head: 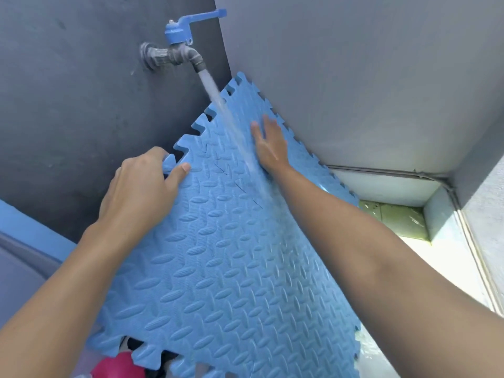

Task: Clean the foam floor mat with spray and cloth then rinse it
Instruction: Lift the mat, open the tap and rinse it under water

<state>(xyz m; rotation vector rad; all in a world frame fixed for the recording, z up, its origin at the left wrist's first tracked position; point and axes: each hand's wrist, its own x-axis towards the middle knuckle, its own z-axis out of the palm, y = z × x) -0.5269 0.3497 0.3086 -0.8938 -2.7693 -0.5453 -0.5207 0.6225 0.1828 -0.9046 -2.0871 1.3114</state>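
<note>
A blue foam floor mat [223,255] with a ridged pattern and jigsaw edges is tilted up against the wall corner. Water runs from a grey wall tap [177,54] with a blue lever and streams down across the mat's upper part. My left hand [141,186] grips the mat's left jigsaw edge, thumb on its face and fingers behind. My right hand [268,144] lies flat with straight fingers on the wet upper face, just right of the water stream.
Dark grey wall [68,105] on the left, lighter grey wall [368,77] on the right. A wet tiled floor and drain recess [395,216] lie lower right. A pink object [120,365] shows under the mat's bottom edge. A blue-grey surface [24,246] sits at far left.
</note>
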